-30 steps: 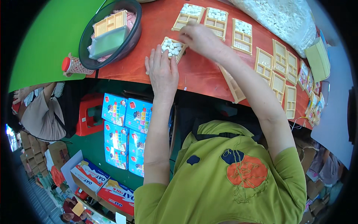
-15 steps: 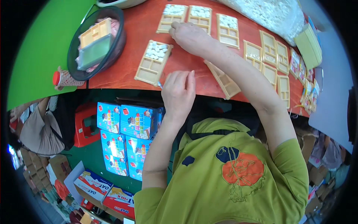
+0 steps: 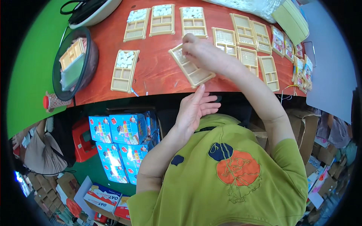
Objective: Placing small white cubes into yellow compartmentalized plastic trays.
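Observation:
My right hand [image 3: 197, 52] reaches over a beige divided plastic tray [image 3: 193, 71] that lies slanted near the table's front edge. Its fingers are bent together at the tray's far end; whatever they pinch is hidden. Just below that tray, my left hand [image 3: 193, 112] is open, palm up with fingers stretched, and holds nothing. To the left lies a similar tray [image 3: 121, 83] with small white blocks [image 3: 125, 59] in its far compartment. Along the back, three more trays [image 3: 162, 28] carry white blocks in their far compartments.
Several trays without white blocks [image 3: 269, 71] lie at right, beside small colourful packets [image 3: 278, 40]. A dark basket [image 3: 93, 64] holding a tray and bags stands left, near a red-capped bottle [image 3: 56, 102]. Blue printed boxes [image 3: 128, 128] are stacked below the table. A clear bag [image 3: 249, 8] lies at the back.
My right hand has come from the back trays to the slanted near tray. My left hand has opened, turned palm up and moved right. The whole view has shifted.

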`<state>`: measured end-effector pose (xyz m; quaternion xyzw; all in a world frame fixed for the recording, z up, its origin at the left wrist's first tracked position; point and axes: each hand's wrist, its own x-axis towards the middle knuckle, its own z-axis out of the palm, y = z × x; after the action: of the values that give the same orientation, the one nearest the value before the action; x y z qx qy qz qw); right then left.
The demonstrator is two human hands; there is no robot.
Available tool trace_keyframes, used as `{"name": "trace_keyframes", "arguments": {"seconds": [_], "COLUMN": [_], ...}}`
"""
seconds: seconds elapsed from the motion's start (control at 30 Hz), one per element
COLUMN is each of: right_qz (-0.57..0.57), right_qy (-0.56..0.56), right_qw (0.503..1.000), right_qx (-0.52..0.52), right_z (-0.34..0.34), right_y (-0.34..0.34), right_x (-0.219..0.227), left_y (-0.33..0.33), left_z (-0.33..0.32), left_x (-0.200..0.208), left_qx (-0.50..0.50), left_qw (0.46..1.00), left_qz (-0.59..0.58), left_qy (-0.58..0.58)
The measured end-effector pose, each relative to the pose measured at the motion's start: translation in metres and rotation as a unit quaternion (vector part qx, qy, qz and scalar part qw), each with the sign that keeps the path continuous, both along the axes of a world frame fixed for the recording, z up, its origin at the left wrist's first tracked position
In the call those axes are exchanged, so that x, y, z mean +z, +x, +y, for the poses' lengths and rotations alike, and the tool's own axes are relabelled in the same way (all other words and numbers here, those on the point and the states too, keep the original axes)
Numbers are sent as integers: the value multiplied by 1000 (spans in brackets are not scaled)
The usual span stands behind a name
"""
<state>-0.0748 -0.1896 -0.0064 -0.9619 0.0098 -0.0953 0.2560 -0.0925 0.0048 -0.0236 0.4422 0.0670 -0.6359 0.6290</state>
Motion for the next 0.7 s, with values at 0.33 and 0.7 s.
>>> {"name": "trace_keyframes", "arguments": {"seconds": [0.33, 0.7], "right_qz": [18, 3], "right_qy": [-79, -37], "right_qw": [997, 999], "right_qx": [-1, 0], "right_z": [17, 49], "right_y": [1, -36], "right_x": [2, 24], "left_y": [2, 4], "left_z": [17, 40], "left_x": [14, 36], "left_qx": [134, 92], "left_qw": [979, 986], "left_qz": [-128, -136], "left_qy": [84, 41]}}
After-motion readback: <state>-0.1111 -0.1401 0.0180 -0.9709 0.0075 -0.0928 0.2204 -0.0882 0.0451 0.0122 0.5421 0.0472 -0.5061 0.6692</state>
